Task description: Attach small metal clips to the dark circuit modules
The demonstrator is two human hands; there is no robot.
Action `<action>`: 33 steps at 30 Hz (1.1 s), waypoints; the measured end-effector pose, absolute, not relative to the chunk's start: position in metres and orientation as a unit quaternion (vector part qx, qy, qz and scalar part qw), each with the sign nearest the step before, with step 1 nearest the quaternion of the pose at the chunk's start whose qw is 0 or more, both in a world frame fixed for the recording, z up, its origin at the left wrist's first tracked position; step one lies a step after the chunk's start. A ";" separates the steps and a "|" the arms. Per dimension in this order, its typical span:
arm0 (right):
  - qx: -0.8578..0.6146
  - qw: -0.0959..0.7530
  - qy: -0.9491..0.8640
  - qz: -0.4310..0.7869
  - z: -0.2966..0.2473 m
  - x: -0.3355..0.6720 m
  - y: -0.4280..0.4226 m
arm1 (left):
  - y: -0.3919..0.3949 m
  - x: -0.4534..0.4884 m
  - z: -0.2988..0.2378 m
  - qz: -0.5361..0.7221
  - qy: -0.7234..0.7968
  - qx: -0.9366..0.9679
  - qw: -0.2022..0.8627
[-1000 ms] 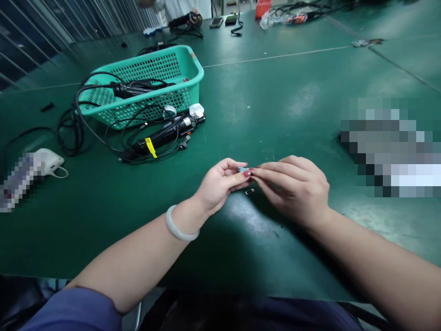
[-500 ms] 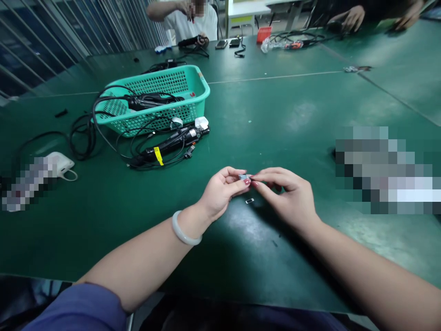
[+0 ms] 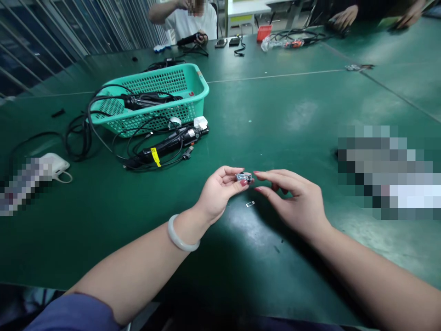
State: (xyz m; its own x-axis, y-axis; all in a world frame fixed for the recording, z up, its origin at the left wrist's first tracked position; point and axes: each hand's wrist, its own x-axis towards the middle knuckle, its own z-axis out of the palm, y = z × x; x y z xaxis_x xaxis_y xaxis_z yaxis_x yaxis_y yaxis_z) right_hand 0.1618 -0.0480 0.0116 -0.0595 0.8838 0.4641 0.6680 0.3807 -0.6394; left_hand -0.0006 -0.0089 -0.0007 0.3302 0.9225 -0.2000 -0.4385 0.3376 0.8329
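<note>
My left hand (image 3: 220, 193) pinches a small dark metal part (image 3: 243, 176) between thumb and fingertips, just above the green table (image 3: 275, 119). A pale bangle circles that wrist. My right hand (image 3: 296, 202) hovers a little to the right of the part, fingers loosely apart and pointing at it, holding nothing. A tiny metal piece (image 3: 250, 203) lies on the table just below the two hands.
A teal mesh basket (image 3: 193, 92) with a black tool and cables stands at the far left. A second black tool (image 3: 168, 143) with a yellow label lies before it. A white device (image 3: 55, 163) sits at the left. Other people sit across the table.
My right hand has let go of the small part and drawn back slightly to the right. My left hand still holds the part.
</note>
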 end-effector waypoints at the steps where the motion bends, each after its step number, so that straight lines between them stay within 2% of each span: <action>1: -0.548 0.403 -0.719 0.145 0.013 0.163 -0.048 | -0.008 -0.001 0.000 0.463 0.356 0.337 0.738; 6: -0.539 0.251 -0.767 0.242 0.009 0.173 -0.045 | -0.006 -0.001 0.001 0.467 0.381 0.320 0.731; 11: -0.497 0.185 -0.817 0.224 0.000 0.170 -0.040 | -0.006 -0.001 0.001 0.453 0.373 0.341 0.735; 16: -0.463 0.170 -0.852 0.175 -0.003 0.171 -0.035 | -0.006 -0.003 -0.001 0.444 0.365 0.357 0.737; 28: -0.465 0.157 -0.855 0.165 0.004 0.180 -0.036 | -0.008 -0.002 -0.003 0.438 0.356 0.376 0.734; 33: -0.417 0.158 -0.880 0.164 0.005 0.176 -0.037 | -0.007 -0.003 -0.003 0.432 0.359 0.377 0.736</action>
State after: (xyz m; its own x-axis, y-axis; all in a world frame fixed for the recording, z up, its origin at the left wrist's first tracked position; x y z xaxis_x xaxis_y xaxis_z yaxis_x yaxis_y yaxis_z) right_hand 0.1759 -0.0368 0.0051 -0.6014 0.7862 0.1420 0.6825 0.5980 -0.4202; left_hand -0.0032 -0.0067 -0.0031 0.3685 0.9073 -0.2026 -0.3653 0.3417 0.8659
